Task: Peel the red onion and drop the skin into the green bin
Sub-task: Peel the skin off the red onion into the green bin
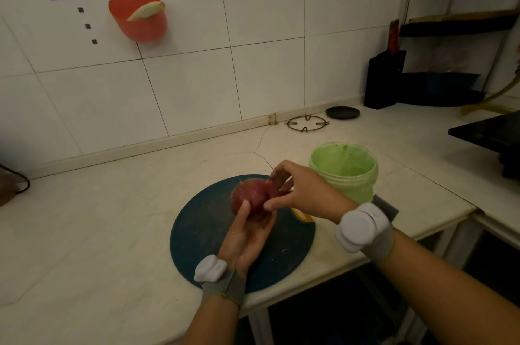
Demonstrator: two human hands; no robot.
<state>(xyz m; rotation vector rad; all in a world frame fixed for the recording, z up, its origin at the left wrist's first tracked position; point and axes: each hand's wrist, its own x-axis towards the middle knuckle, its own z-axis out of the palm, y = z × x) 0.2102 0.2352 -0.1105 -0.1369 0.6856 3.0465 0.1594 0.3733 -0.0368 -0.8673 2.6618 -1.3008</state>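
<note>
Fingers [277,173] of the right hand [302,192] are pinched in narrow at the far end of the red onion [251,197], nipping at what looks like a loose flap of skin there, though the light is dim and the flap itself is hard to make out. The left hand [247,235] cradles the onion from below, palm up, thumb pressed on its near side, fingers curled around it. The onion is held just above the round dark cutting board [213,237], not resting on it. Something yellow pokes out under the right hand; I cannot tell what. So this is the peeling step, early on by my reckoning: most of the onion looks covered in its red skin. The green bin [344,173] stands open on the counter [98,218] just behind the right hand. Next call: pull that skin away while the left hand steadies or turns the onion, then carry the piece a short way back over the bin's rim and let go.
</note>
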